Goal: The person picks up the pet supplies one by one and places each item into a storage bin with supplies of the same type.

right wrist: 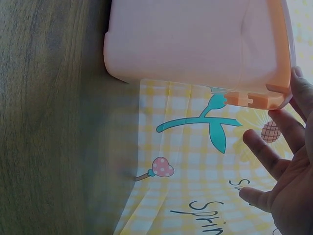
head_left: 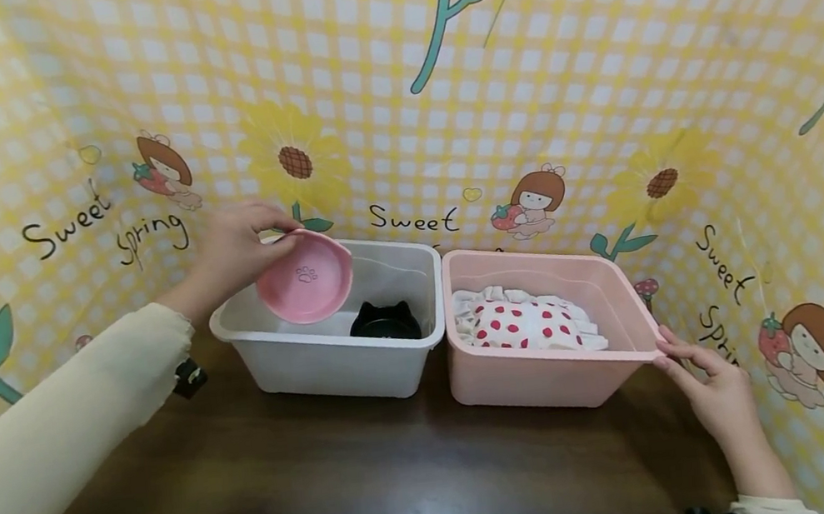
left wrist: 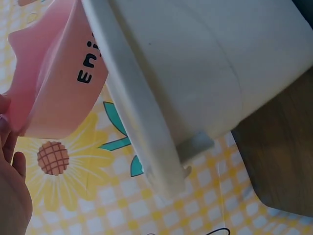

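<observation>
My left hand (head_left: 244, 237) pinches the rim of a pink pet bowl (head_left: 306, 276), tilted with its inside toward the head camera and a paw print on its bottom. The bowl overlaps the left part of a white bin (head_left: 334, 374). Dark lettering marks its outer wall in the left wrist view, where fingers grip its edge. Inside the white bin sits a black bowl (head_left: 384, 322) with cat ears. At the right front corner of a pink bin (head_left: 531, 383), my right hand (head_left: 712, 385) holds the rim between thumb and fingers. A white frilled cushion with red strawberry-like spots (head_left: 517, 324) lies in the pink bin.
Both bins stand side by side on a dark wooden table (head_left: 374, 470), their near rims almost meeting. Behind and on both sides hangs a yellow checked cloth (head_left: 559, 74) with flowers and cartoon figures.
</observation>
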Demonstrator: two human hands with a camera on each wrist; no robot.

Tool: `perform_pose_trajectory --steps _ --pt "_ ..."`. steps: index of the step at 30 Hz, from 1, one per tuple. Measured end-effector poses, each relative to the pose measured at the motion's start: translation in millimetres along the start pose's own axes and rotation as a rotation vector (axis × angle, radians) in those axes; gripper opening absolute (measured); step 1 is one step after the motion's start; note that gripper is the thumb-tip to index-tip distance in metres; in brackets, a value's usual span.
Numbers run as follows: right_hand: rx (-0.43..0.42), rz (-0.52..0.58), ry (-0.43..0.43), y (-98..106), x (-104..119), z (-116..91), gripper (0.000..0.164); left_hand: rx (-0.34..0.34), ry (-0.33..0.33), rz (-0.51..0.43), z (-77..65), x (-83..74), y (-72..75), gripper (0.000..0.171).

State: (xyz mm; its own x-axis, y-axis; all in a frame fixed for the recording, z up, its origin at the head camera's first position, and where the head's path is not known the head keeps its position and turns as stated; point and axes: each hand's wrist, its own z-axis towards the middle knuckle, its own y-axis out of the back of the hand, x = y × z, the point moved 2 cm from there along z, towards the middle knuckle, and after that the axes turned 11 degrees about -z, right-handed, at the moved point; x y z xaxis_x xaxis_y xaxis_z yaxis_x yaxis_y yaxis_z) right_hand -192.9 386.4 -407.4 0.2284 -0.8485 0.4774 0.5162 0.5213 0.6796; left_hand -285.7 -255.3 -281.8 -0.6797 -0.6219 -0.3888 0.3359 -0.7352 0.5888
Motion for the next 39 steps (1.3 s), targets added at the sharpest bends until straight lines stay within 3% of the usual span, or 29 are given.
perform_pose_trajectory --steps 9,16,22,32,39 --pt "-0.003 0.009 -0.031 6 -2 -7 0.028 0.089 0.078 -0.059 -2.1 13.8 -20.7 0.009" --pt "0.003 0.008 -0.018 5 -4 -8 0.028 0.128 0.208 -0.071 -10.3 29.3 -31.5 0.008" --pt "0.004 -0.004 -0.019 5 -4 -8 0.027 0.171 0.279 -0.049 -16.3 37.8 -39.5 0.009" --pt "-0.012 -0.006 0.01 3 -1 -2 0.026 0.254 0.412 -0.125 -32.2 53.4 -51.0 0.007" --pt "-0.025 0.032 0.027 -1 0 0 0.025 0.323 0.418 -0.075 -34.5 53.4 -51.5 0.005"
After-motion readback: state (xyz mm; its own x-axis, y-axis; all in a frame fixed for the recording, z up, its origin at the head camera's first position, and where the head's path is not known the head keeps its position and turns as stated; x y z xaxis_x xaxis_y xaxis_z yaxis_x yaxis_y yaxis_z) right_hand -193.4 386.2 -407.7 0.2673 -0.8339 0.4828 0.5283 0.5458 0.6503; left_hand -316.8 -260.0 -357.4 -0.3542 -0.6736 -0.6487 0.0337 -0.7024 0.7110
